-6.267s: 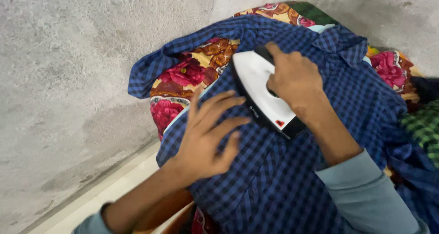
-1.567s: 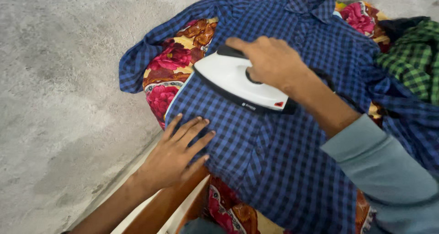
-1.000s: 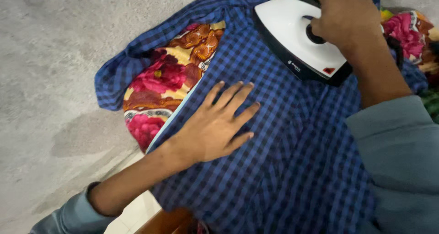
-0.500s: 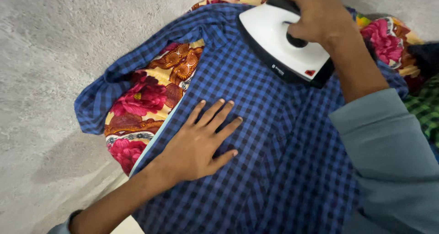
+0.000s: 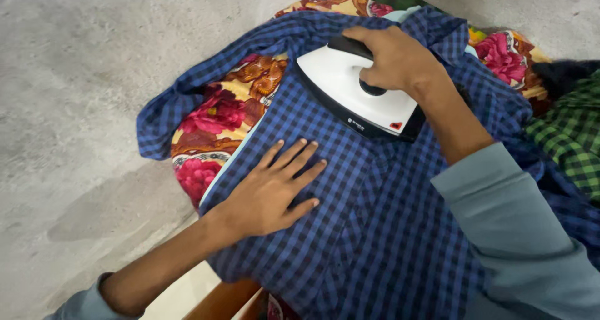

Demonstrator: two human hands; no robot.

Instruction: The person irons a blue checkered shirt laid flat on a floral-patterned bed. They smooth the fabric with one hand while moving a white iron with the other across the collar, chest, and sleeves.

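Surroundings: red-and-yellow floral cloth (image 5: 219,117) under the shirt; green checked garment (image 5: 572,142) at 3 o'clock.
Shirt: blue checked cotton shirt (image 5: 375,232), spread flat, centre.
Iron: white-and-black electric iron (image 5: 356,95), on shirt, 12 o'clock.
Right hand (image 5: 390,57): closed around iron handle.
Left hand (image 5: 272,192): open, palm flat on shirt, fingers spread.

The shirt (image 5: 387,232) is blue with dark checks. The iron (image 5: 353,95) is white with a black handle and a small red mark. The cloth (image 5: 219,117) under the shirt is yellow with big red and pink flowers. Another shirt (image 5: 572,139) is green with black checks. The sleeves (image 5: 519,232) are grey-blue. The floor (image 5: 81,76) is grey.
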